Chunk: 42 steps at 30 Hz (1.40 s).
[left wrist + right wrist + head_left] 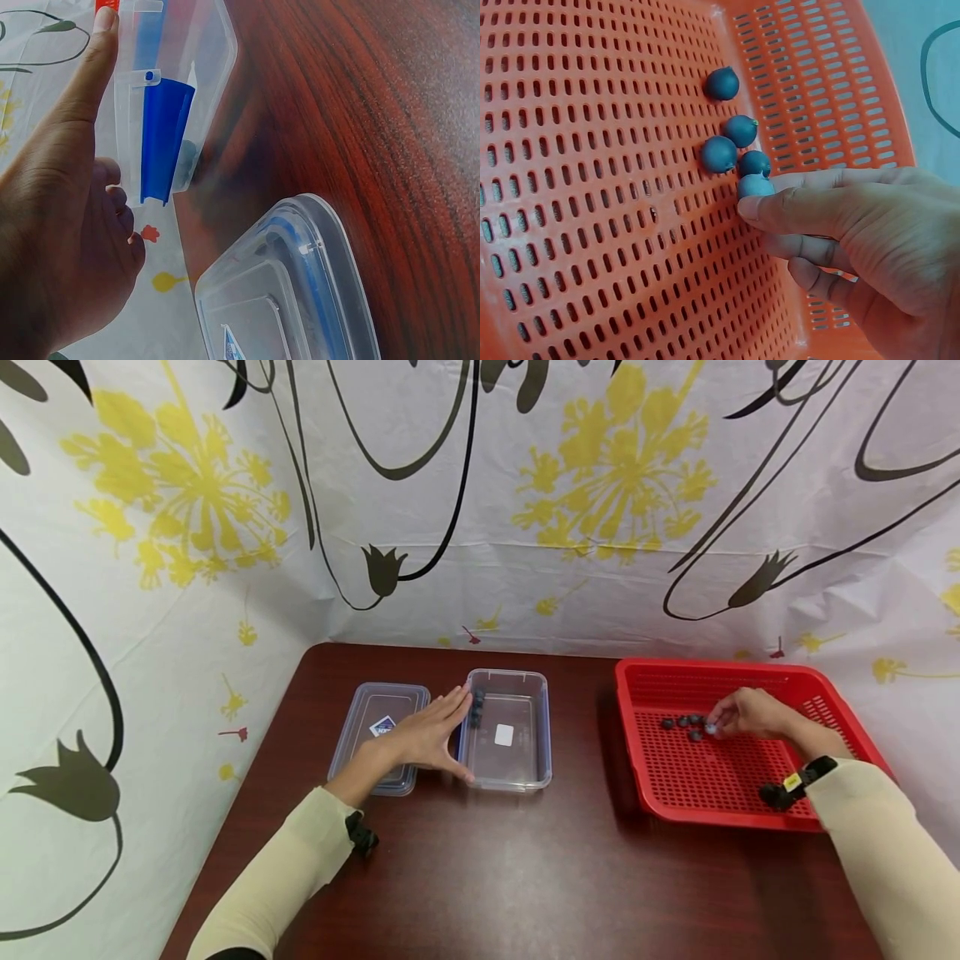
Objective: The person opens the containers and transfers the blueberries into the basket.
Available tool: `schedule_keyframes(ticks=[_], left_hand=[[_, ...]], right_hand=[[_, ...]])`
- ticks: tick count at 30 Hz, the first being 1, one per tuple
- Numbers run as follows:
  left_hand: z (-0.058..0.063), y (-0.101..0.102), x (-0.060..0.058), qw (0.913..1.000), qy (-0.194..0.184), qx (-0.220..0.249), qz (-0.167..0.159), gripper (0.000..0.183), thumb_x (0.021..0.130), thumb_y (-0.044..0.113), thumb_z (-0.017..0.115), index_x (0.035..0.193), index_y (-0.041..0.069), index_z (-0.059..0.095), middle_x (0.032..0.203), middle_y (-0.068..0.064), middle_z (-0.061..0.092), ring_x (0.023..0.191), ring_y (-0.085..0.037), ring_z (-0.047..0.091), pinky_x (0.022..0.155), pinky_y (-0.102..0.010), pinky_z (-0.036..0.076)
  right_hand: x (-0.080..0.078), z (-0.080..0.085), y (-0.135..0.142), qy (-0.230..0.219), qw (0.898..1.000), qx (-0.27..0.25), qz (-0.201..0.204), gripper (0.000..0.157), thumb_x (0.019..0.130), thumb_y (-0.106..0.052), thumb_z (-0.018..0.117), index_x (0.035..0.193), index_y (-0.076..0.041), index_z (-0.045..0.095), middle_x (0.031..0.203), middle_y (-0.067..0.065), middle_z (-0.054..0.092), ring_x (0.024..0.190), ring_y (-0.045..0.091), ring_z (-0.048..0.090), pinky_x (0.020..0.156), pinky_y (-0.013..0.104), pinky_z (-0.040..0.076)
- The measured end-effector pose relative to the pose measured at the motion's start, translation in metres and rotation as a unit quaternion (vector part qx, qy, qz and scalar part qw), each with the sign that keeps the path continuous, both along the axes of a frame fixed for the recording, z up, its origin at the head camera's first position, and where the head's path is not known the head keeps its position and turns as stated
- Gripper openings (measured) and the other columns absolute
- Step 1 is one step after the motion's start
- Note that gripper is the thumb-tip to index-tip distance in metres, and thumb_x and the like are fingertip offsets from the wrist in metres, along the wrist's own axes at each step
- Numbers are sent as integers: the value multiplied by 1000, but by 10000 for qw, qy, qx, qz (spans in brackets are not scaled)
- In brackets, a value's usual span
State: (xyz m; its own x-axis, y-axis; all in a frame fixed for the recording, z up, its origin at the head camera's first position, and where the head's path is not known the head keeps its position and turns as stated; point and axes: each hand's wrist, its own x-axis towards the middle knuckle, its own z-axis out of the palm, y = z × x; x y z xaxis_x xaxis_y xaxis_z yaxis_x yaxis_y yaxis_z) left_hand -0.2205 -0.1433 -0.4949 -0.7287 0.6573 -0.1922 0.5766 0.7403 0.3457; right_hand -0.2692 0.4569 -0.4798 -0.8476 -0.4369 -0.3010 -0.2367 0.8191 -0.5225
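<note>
Berry [754,185], round, pinched in right grip [877,232], perforated basket [720,813], left grip [426,732] spread, plastic box [513,764]

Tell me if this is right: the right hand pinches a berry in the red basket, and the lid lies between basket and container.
Not quite: the head view shows the lid left of the container, not between it and the red basket.

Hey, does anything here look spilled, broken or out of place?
No, nothing stands out. The berries I can see are inside the red basket or the clear container, which stands upright with its lid lying beside it. No damage shows.
</note>
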Motion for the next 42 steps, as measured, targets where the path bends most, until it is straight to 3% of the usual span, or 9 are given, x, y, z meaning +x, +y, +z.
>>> schedule_keyframes(ticks=[8, 14, 19, 22, 27, 32, 38, 42], left_hand=[[2, 1, 0, 10000, -28, -10, 13, 144, 76, 78, 79, 170, 4, -1, 178, -9, -14, 164, -25, -7, 133, -46, 6], [2, 0, 0, 10000, -61, 41, 20, 144, 76, 79, 79, 170, 5, -1, 178, -7, -15, 164, -25, -9, 133, -47, 6], [2, 0, -1, 10000, -12, 66, 26, 144, 75, 79, 79, 170, 5, -1, 178, -7, -15, 164, -24, -9, 133, -48, 7], [2, 0, -1, 10000, -9, 61, 20, 144, 75, 78, 80, 170, 5, -1, 178, -7, -15, 164, -24, -9, 133, -47, 7], [1, 2, -1, 9999, 98, 56, -73, 143, 77, 74, 82, 169, 1, 1, 178, -12, -12, 165, -29, -6, 133, -47, 7], [2, 3, -1, 9998, 147, 22, -117, 142, 77, 73, 82, 168, -1, 1, 177, -16, -11, 165, -32, -3, 133, -47, 7], [1, 2, 0, 9998, 147, -101, -133, 142, 78, 74, 81, 169, 0, 1, 177, -16, -10, 164, -33, -3, 133, -47, 7], [1, 2, 0, 9997, 149, -131, -135, 142, 78, 74, 81, 169, 0, 1, 177, -16, -10, 165, -33, -3, 133, -47, 7]], right_hand=[[2, 3, 0, 453, 9988, 195, 64, 13, 84, 1, 85, 95, -1, 80, 84, 4, 79, 74, 4, 70, 65, 21, 57], [-1, 25, -16, 986, 9945, 123, 318, 15, 85, 5, 82, 99, 1, 80, 83, 3, 79, 74, 4, 72, 66, 21, 59], [-3, 52, -52, 1999, 9762, -75, 835, 19, 81, 3, 88, 98, -4, 82, 86, -2, 80, 74, 4, 73, 64, 22, 60], [-3, 66, -82, 2362, 9652, -155, 1114, 18, 83, -4, 90, 99, -8, 83, 89, -4, 80, 75, 4, 73, 65, 26, 60], [-4, 86, -134, 2261, 9657, -287, 1241, 17, 88, -12, 88, 103, -10, 83, 92, -6, 80, 80, 6, 72, 70, 33, 61], [-10, 91, -184, 2033, 9685, -507, 1347, 19, 89, -14, 87, 107, -10, 83, 91, -4, 80, 80, 11, 75, 70, 31, 60], [-18, 73, -242, 1816, 9679, -835, 1527, 20, 87, -11, 88, 106, -5, 82, 89, 0, 80, 81, 17, 76, 75, 42, 63], [-22, 52, -273, 1659, 9673, -1123, 1557, 20, 86, -9, 87, 103, -3, 81, 88, 2, 80, 81, 15, 76, 77, 39, 63]])
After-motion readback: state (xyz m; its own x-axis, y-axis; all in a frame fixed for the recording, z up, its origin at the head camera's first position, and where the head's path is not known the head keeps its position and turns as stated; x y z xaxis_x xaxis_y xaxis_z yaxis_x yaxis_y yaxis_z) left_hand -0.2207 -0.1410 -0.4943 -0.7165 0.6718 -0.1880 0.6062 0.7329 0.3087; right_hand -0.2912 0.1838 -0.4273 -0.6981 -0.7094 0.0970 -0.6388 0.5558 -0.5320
